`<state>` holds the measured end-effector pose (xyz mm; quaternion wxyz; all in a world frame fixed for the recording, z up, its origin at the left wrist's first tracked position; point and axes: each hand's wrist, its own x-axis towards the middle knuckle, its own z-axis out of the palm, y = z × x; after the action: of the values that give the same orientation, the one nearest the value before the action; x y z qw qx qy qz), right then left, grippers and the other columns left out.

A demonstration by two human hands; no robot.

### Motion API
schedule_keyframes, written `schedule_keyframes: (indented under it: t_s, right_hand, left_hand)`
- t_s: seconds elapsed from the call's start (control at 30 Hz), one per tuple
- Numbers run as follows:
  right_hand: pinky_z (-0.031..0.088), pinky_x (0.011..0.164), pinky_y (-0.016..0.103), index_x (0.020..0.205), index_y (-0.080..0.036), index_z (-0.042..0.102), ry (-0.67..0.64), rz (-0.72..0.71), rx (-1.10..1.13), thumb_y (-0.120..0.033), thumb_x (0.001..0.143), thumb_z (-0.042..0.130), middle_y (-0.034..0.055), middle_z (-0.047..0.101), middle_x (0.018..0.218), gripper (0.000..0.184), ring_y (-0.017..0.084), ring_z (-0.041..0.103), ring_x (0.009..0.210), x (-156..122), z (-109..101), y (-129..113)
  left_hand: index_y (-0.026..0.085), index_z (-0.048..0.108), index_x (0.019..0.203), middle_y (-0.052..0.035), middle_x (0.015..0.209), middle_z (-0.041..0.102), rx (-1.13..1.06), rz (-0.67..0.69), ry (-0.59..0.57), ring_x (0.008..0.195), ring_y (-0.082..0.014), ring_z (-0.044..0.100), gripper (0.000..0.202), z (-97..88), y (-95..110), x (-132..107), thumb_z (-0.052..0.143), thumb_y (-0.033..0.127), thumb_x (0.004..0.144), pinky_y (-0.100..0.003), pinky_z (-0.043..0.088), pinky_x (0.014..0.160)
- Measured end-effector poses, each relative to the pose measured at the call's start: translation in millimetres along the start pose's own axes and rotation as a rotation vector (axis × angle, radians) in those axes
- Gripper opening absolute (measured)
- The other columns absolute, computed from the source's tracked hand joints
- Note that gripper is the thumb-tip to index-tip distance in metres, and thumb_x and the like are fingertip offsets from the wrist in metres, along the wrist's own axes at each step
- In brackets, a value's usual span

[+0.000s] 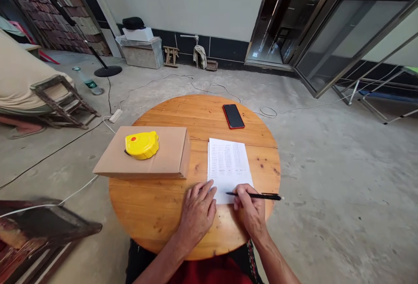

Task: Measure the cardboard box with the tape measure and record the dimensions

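A white sheet of paper [228,166] with rows of small writing lies on the round wooden table [156,214]. My left hand [198,212] rests flat on the table with its fingertips on the paper's lower left corner, fingers stretched out. My right hand [250,212] is closed around a black pen [257,195], whose tip touches the bottom of the paper. A flat cardboard box [170,155] lies at the table's left, with a yellow tape measure [142,145] on top. A red-cased phone [233,116] lies face up at the far side.
Cables and a power strip [115,115] trail over the concrete floor beyond the table. A wooden bench [65,97], a plastic bottle [88,81] and a lamp base stand at the left. A dark wooden stool [42,227] is near left. Glass doors are at the right.
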<state>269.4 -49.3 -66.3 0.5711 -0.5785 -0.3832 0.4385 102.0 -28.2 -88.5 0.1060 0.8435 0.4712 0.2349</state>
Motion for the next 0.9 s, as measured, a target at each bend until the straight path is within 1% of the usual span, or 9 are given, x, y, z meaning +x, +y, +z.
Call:
schedule_keyframes:
  t_s: [0.13,0.2,0.27,0.37,0.5,0.63,0.7,0.83,0.9]
  right_hand:
    - [0.041,0.059,0.027,0.062,-0.019,0.055,0.051,-0.029,-0.096,-0.054,0.094,0.047,0.0004,0.053,0.059,0.048,0.015,0.051,0.060,-24,-37,-11]
    - [0.044,0.068,0.028,0.065,-0.020,0.056,0.067,-0.036,-0.142,-0.053,0.092,0.051,0.0033,0.060,0.072,0.043,0.018,0.056,0.072,-31,-54,-14]
    - [0.045,0.062,0.028,0.075,-0.020,0.060,0.077,0.030,-0.125,-0.053,0.090,0.055,0.0033,0.062,0.075,0.037,0.017,0.055,0.066,-33,-67,-13]
    - [0.038,0.048,0.026,0.091,-0.019,0.061,0.116,0.106,-0.142,-0.056,0.090,0.053,-0.0004,0.059,0.064,0.038,0.013,0.048,0.048,-26,-79,-8]
    - [0.042,0.053,0.028,0.105,-0.015,0.063,0.134,0.072,-0.383,-0.055,0.091,0.048,-0.0035,0.052,0.049,0.045,0.016,0.052,0.048,-1,-85,4]
    - [0.046,0.055,0.031,0.112,-0.012,0.064,0.071,0.057,-0.522,-0.050,0.091,0.044,0.0000,0.061,0.051,0.048,0.019,0.058,0.047,20,-81,9]
    - [0.047,0.055,0.030,0.111,-0.013,0.067,0.042,0.030,-0.563,-0.047,0.089,0.045,0.0029,0.067,0.058,0.045,0.020,0.061,0.051,25,-77,9]
    - [0.049,0.067,0.031,0.100,-0.018,0.070,0.033,-0.025,-0.631,-0.040,0.083,0.050,0.0074,0.076,0.085,0.034,0.024,0.069,0.075,30,-73,6]
    - [0.047,0.067,0.030,0.089,-0.020,0.070,0.034,-0.034,-0.682,-0.038,0.081,0.051,0.0065,0.076,0.085,0.028,0.024,0.068,0.077,31,-73,6]
  left_hand:
    - [0.021,0.064,0.117,-0.0044,0.134,0.062,0.004,0.006,0.012,0.111,-0.0281,0.052,0.033,2.7,-2,-2,0.054,0.012,0.087,-0.045,0.043,0.091]
    - [0.021,0.064,0.118,-0.0043,0.134,0.062,0.007,0.012,0.020,0.111,-0.0277,0.052,0.033,3.3,-3,-3,0.054,0.013,0.087,-0.044,0.043,0.091]
    - [0.021,0.064,0.119,-0.0043,0.134,0.061,0.017,0.022,0.025,0.111,-0.0277,0.052,0.033,3.6,-3,-4,0.054,0.013,0.088,-0.044,0.043,0.092]
    - [0.021,0.064,0.119,-0.0043,0.134,0.061,0.034,0.035,0.030,0.111,-0.0273,0.052,0.033,3.9,-3,-5,0.053,0.014,0.089,-0.044,0.044,0.092]
    - [0.020,0.063,0.119,-0.0048,0.134,0.061,0.049,0.043,0.030,0.111,-0.0268,0.052,0.032,4.0,-3,-6,0.051,0.015,0.090,-0.043,0.045,0.091]
    - [0.020,0.064,0.118,-0.0046,0.135,0.061,0.056,0.043,0.024,0.112,-0.0262,0.052,0.031,3.6,-2,-6,0.052,0.014,0.090,-0.043,0.045,0.092]
    - [0.020,0.064,0.117,-0.0046,0.134,0.062,0.056,0.037,0.026,0.112,-0.0260,0.052,0.031,3.7,-2,-7,0.052,0.014,0.089,-0.043,0.045,0.093]
    - [0.020,0.064,0.115,-0.0055,0.132,0.062,0.055,0.040,0.044,0.112,-0.0263,0.053,0.030,5.7,-3,-8,0.051,0.014,0.089,-0.043,0.045,0.093]
    - [0.021,0.064,0.115,-0.0068,0.133,0.061,0.059,0.039,0.053,0.113,-0.0268,0.054,0.029,7.5,-4,-8,0.051,0.015,0.089,-0.044,0.045,0.093]
